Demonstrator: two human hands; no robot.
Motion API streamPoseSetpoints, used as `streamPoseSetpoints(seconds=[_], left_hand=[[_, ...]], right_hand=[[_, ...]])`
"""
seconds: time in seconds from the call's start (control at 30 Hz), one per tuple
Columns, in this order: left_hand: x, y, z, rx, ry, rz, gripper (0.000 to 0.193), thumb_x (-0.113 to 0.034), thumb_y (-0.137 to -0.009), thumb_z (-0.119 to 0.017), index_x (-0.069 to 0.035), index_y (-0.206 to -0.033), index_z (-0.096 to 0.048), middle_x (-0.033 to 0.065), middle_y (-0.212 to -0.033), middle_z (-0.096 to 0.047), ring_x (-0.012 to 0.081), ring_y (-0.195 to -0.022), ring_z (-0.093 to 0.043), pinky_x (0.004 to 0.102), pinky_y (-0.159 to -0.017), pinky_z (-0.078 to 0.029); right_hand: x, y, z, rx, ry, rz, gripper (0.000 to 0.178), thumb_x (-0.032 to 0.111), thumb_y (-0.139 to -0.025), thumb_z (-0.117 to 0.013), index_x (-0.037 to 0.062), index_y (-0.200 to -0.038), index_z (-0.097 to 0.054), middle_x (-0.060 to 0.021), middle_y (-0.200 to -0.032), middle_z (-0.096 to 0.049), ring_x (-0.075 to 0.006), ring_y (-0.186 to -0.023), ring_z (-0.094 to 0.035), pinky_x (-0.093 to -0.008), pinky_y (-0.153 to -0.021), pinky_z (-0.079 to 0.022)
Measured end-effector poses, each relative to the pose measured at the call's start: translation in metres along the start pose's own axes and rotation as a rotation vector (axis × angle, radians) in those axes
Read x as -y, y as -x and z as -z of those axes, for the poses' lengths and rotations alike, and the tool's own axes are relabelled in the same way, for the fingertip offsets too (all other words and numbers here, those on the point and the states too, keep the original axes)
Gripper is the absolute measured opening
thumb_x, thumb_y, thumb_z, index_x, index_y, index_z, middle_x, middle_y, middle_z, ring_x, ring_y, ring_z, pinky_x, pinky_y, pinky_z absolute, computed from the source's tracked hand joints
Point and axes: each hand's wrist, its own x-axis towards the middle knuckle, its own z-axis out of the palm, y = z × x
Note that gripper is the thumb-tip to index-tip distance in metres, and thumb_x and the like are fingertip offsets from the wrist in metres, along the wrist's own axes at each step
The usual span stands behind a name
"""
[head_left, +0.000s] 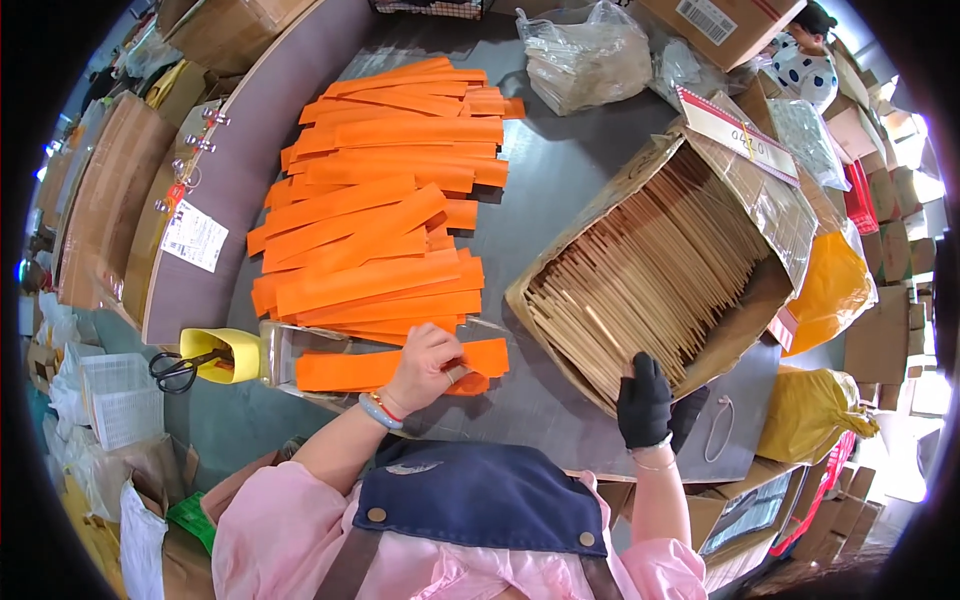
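My bare left hand (428,368) has its fingers closed on the end of an orange strip (345,371) lying at the front of the table. Beyond it, many flat orange strips (375,215) are heaped in an overlapping stack. My right hand (645,402), in a black glove that leaves the fingertips bare, is at the near edge of an open cardboard box (560,245). Thin wooden sticks (660,255) fill that box in slanting rows. The right fingers are closed around the lower end of one paler stick (603,328).
A yellow holder (243,356) with black scissors (178,371) sits at the table's left edge, beside a raised grey board (225,150). Clear plastic bags (585,60) and a carton (715,30) stand at the back. A yellow sack (815,415) is at right. Another person (805,70) is far right.
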Motion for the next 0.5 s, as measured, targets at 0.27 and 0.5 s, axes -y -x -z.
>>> streamPoseSetpoints(seconds=[0.27, 0.5], left_hand=[[-0.007, -0.004, 0.003, 0.013, 0.098, 0.036, 0.024, -0.020, -0.069, -0.086, -0.012, -0.079, -0.066, -0.0014, -0.082, -0.059, 0.0209, -0.081, -0.053, 0.0348, -0.079, -0.037], [-0.004, -0.001, 0.005, 0.006, 0.127, -0.019, 0.017, -0.022, -0.074, -0.080, -0.014, -0.080, -0.067, -0.0033, -0.083, -0.062, 0.0185, -0.078, -0.055, 0.0346, -0.076, -0.037]], right_hand=[[0.033, 0.008, 0.043, 0.256, -0.037, 0.129, 0.008, 0.010, -0.089, -0.065, 0.0076, -0.096, -0.067, -0.0155, -0.074, -0.058, -0.0369, -0.070, -0.060, -0.0446, -0.062, -0.045], [0.033, 0.010, 0.047, 0.357, 0.012, 0.236, 0.017, 0.017, -0.080, -0.070, 0.0117, -0.096, -0.069, -0.0107, -0.076, -0.061, -0.0318, -0.071, -0.063, -0.0424, -0.061, -0.049]])
